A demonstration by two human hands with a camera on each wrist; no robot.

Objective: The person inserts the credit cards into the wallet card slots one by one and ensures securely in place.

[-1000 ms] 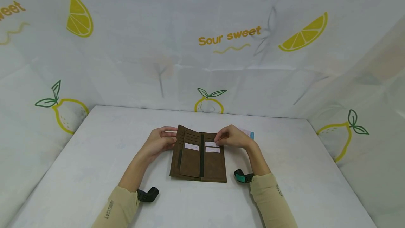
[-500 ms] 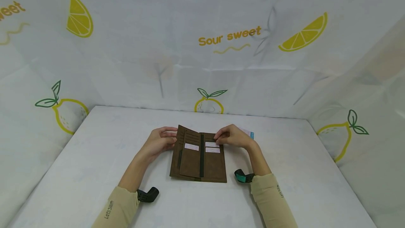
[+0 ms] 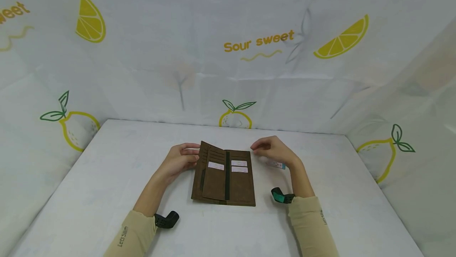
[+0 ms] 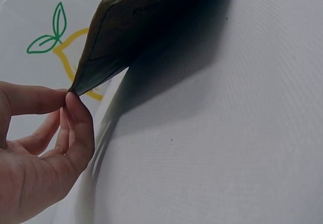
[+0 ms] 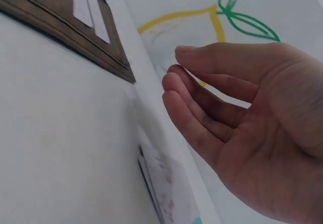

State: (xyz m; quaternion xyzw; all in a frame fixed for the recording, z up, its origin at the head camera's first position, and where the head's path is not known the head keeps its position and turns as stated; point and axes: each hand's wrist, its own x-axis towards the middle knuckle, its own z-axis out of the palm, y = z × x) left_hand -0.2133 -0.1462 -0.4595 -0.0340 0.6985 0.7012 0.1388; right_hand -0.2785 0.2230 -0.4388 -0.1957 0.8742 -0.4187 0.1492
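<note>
On the white table (image 3: 107, 177), an open brown suede long wallet (image 3: 223, 177) lies flat; left hand (image 3: 178, 160) pinches its raised left flap (thumb and forefinger), right hand (image 3: 274, 152) hovers loosely uncurled, empty, above a white card (image 3: 276, 164).

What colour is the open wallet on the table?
Brown, with a dark centre strip; the wallet shows best in the head view.

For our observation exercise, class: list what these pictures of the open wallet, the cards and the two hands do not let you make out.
1. Print on the white cards in the wallet: too small in the head view, cut by the edge in the right wrist view.
2. The loose card on the table: the right hand covers most of it in the head view; blurred in the wrist view.
3. The wallet's inside: the left wrist view shows only its outer flap, pinched by the left hand.
</note>
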